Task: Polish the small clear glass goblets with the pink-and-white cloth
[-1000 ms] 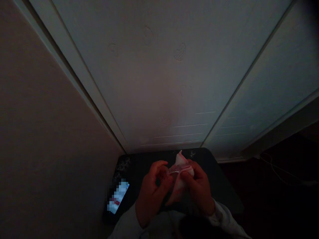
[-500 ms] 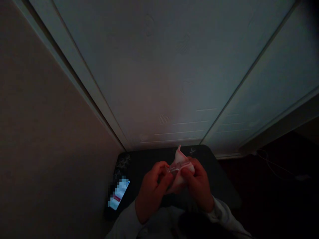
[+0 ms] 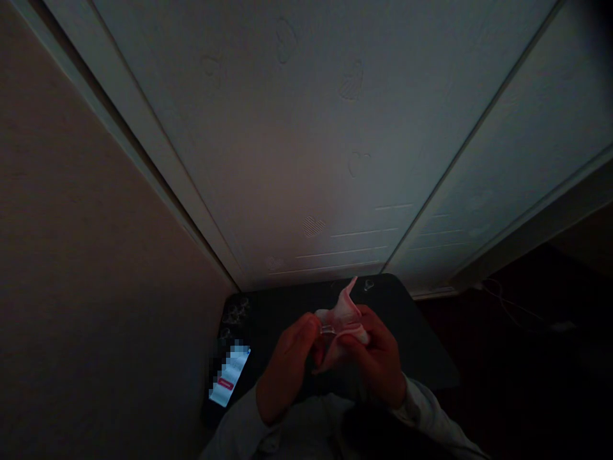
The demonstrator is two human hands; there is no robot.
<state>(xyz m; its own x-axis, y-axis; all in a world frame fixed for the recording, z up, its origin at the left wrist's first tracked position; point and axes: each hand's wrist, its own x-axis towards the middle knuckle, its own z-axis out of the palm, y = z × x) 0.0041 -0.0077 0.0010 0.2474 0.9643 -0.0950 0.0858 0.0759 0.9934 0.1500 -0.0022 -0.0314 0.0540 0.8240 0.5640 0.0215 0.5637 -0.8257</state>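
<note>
Passage lies right of the right hand [image 3: 380, 358], over the dark tabletop [image 3: 424, 348]; the lit phone [image 3: 230, 375] obstructs left of the left hand [image 3: 288, 367], the embossed panel [image 3: 306, 160] ahead of both.

Left hand [image 3: 283, 370] and right hand [image 3: 380, 361] facing each other, fingers [image 3: 307, 329] curled inward; sleeved forearms [image 3: 235, 423] converging from below.

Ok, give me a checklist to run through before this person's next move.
1. Right hand gripping the pink-and-white cloth: ok.
2. Left hand pinching the clear piece at the cloth: ok.
3. Clear piece's full shape visible: not ok, fingers and cloth cover part of it.
4. Clear piece clean: cannot tell, too dim.
5. Phone apart from both hands: ok, lying left on the dark table, screen lit.
</note>
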